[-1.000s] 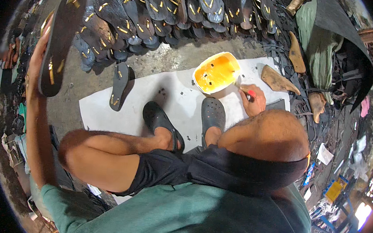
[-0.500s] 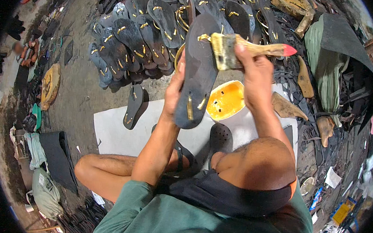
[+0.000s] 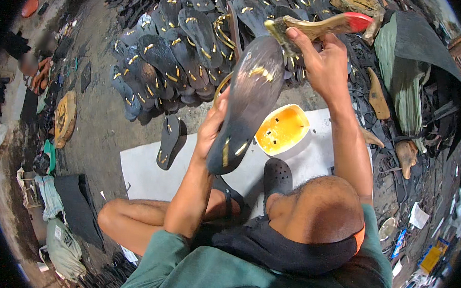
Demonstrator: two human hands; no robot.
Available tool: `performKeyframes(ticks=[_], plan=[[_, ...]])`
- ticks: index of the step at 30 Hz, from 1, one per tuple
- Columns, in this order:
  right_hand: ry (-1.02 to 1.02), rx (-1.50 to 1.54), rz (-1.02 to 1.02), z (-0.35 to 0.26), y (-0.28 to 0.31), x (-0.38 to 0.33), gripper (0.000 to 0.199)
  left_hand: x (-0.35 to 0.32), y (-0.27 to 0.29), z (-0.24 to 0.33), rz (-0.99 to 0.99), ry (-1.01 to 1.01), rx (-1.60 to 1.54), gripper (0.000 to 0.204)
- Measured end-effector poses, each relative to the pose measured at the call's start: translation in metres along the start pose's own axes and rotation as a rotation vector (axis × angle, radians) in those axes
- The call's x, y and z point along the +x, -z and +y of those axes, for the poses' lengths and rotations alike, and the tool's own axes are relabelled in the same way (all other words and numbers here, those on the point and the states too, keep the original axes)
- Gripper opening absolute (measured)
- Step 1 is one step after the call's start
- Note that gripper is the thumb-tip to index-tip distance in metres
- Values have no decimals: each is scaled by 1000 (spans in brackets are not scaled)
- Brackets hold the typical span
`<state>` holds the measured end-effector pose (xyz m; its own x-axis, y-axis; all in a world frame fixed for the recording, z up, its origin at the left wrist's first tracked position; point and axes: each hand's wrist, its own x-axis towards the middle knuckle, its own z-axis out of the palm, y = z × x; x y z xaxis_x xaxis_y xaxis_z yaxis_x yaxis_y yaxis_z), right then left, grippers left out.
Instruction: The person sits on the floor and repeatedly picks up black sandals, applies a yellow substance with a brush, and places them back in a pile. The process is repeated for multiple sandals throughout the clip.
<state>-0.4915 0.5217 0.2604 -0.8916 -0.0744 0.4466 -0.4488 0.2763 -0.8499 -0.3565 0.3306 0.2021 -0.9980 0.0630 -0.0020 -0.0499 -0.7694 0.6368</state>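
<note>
My left hand (image 3: 210,126) is closed round the left edge of a dark flip-flop (image 3: 250,100), held up with its underside toward me. A wet, shiny smear with yellowish streaks covers its toe end, and two yellow strips show near the heel. Part of a yellow strap loops out on its left side. In my right hand (image 3: 326,62) is a wide paintbrush (image 3: 329,28) with a red-tipped wooden handle; its bristles are just above the toe end, and I cannot tell whether they touch. Below them, a yellow tub (image 3: 298,121) with small dark bits inside stands on a white sheet (image 3: 143,172).
Rows of dark flip-flops (image 3: 161,59) with yellow strips are piled ahead. A single flip-flop (image 3: 170,140) lies at the sheet's left edge. Wooden pieces (image 3: 378,95) and a curled black sheet (image 3: 424,45) are at the right, among dark scraps. Another wooden block (image 3: 65,119) lies left.
The brush has moved up and tilted, from the right edge of the flip-flop to above its toe end. The flip-flop is slightly lower and turned, with the toe end now smeared and shiny.
</note>
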Motion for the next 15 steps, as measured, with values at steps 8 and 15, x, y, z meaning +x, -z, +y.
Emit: performKeyframes(ticks=[8,15], plan=[[430,325,-213,7,-37,-33,19,19,29,22,-35,-17,-362,43],[112,374,-73,-14,-32,-45,16,59,11,27,-309,5,-485,44]])
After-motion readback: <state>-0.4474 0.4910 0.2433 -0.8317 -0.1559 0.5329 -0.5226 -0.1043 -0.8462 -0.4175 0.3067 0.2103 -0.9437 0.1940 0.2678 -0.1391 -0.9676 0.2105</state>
